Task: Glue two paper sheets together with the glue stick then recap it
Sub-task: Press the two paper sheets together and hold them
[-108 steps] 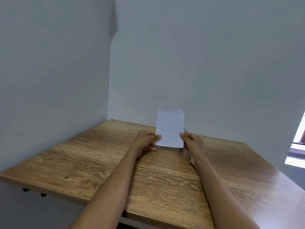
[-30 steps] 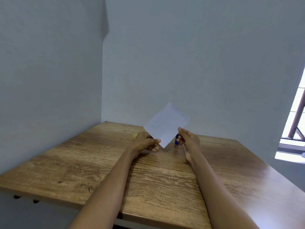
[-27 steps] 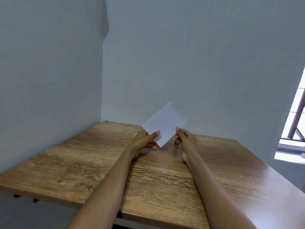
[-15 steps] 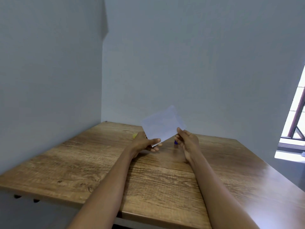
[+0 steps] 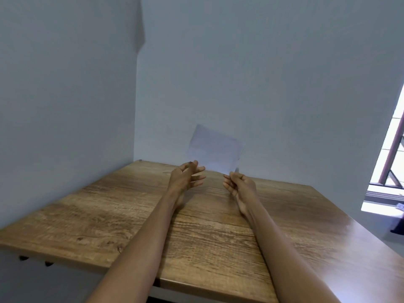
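A white paper sheet (image 5: 215, 149), held up and tilted above the far part of the wooden table (image 5: 122, 215), stands out against the back wall. My right hand (image 5: 239, 185) pinches its lower right corner. My left hand (image 5: 188, 178) is just below the sheet's lower left edge with fingers spread; its upper fingertips reach the edge. I cannot tell whether this is one sheet or two stuck together. No glue stick or cap shows; my hands hide the tabletop behind them.
Plain walls close the table in on the left and at the back. A window with a brown frame (image 5: 391, 154) is at the right. The table's near edge (image 5: 196, 289) runs below my forearms.
The sheet has turned in my hands and shifted right. My left hand has loosened and spread its fingers, and the right hand now holds the lower right corner.
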The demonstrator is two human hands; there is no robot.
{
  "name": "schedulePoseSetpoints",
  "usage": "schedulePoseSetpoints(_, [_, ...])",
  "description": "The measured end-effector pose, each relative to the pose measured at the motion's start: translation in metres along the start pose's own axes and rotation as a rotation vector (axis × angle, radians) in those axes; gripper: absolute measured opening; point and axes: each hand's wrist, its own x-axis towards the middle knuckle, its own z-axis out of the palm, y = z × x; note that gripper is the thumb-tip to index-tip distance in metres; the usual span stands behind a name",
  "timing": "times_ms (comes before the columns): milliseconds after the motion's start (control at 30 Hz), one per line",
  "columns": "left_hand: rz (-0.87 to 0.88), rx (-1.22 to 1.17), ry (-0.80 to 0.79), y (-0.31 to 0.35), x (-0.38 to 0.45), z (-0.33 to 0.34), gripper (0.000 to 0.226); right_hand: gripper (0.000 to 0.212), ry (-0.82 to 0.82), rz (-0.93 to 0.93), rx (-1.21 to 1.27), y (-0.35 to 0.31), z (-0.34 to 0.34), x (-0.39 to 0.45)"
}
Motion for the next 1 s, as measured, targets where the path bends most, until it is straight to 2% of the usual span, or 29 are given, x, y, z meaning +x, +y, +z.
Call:
schedulePoseSetpoints(100, [-0.034,0.181,-0.123,-0.009,-0.003,0.006,0.018,0.01,-0.073,0.019,-0.014,0.006,0.01,-0.005])
schedulePoseSetpoints(200, [-0.019,0.21,-0.081,-0.011,-0.002,0.004,0.012,0.015,-0.129,0.018,-0.129,0.012,0.016,-0.01])
schedulePoseSetpoints(333, [-0.016,0.249,-0.067,-0.011,-0.001,0.003,0.014,0.008,-0.202,-0.008,-0.361,0.014,0.017,-0.012])
schedulePoseSetpoints(400, [-0.038,0.332,-0.106,-0.011,-0.002,0.003,0.019,0.01,-0.172,-0.035,-0.425,0.01,0.015,-0.011])
schedulePoseSetpoints(467, [-0.063,0.402,-0.148,-0.009,-0.004,0.002,0.021,0.026,-0.115,-0.053,-0.427,0.006,0.009,-0.007])
schedulePoseSetpoints(533, [-0.082,0.428,-0.178,-0.008,-0.005,0.001,0.021,0.023,-0.063,-0.051,-0.405,0.0,0.002,-0.004])
schedulePoseSetpoints(600, [-0.106,0.436,-0.194,-0.008,-0.005,0.0,0.021,0.019,0.016,-0.052,-0.307,-0.004,-0.005,-0.001])
schedulePoseSetpoints(667, [-0.129,0.473,-0.185,-0.009,-0.004,-0.002,0.022,0.025,0.104,-0.067,-0.164,-0.008,-0.012,0.002])
schedulePoseSetpoints(733, [-0.146,0.492,-0.166,-0.008,-0.005,-0.003,0.021,0.022,0.135,-0.073,-0.115,-0.009,-0.015,0.003])
schedulePoseSetpoints(800, [-0.138,0.477,-0.158,-0.007,-0.005,-0.002,0.02,0.022,0.08,-0.059,-0.12,-0.006,-0.012,0.001])
schedulePoseSetpoints(900, [-0.102,0.476,-0.16,-0.006,-0.006,0.001,0.022,0.032,-0.127,0.05,-0.27,0.0,-0.003,-0.003])
schedulePoseSetpoints(1000, [-0.112,0.481,-0.195,-0.005,-0.008,0.001,0.017,0.023,-0.216,0.086,-0.427,0.005,0.002,-0.005])
